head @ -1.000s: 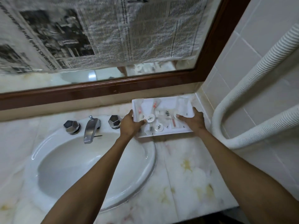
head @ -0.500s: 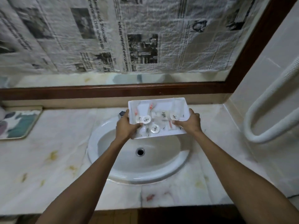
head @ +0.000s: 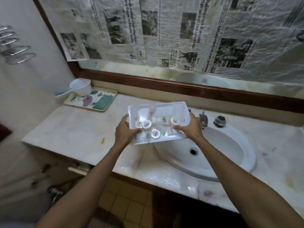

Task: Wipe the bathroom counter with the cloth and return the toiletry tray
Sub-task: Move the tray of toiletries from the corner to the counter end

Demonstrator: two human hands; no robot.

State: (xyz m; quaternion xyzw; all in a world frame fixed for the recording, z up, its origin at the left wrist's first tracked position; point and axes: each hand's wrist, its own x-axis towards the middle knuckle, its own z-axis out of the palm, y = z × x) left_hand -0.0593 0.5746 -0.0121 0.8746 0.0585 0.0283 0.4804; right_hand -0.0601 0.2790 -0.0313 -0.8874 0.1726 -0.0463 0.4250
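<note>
Both hands on the toiletry tray here: the left hand clamps the near-left corner, thumb curled over the rim onto the inside, the other fingers folded tight beneath and against the edge. The right hand takes the near-right corner the same way, thumb lying across the tray floor, fingers wrapped shut under the side. The white tray sits level between the two hands, long axis running nine to three o'clock, its far edge toward the mirror frame. It hangs over the counter at the sink's nine-o'clock rim, just left of the tap. Inside, small round white-capped containers cluster toward the near side among clear sachets; their labels are too blurred to read. Off at ten o'clock, a patterned mat lies on the counter with a pale blue scoop on its far corner. Newspaper covers the mirror above.
</note>
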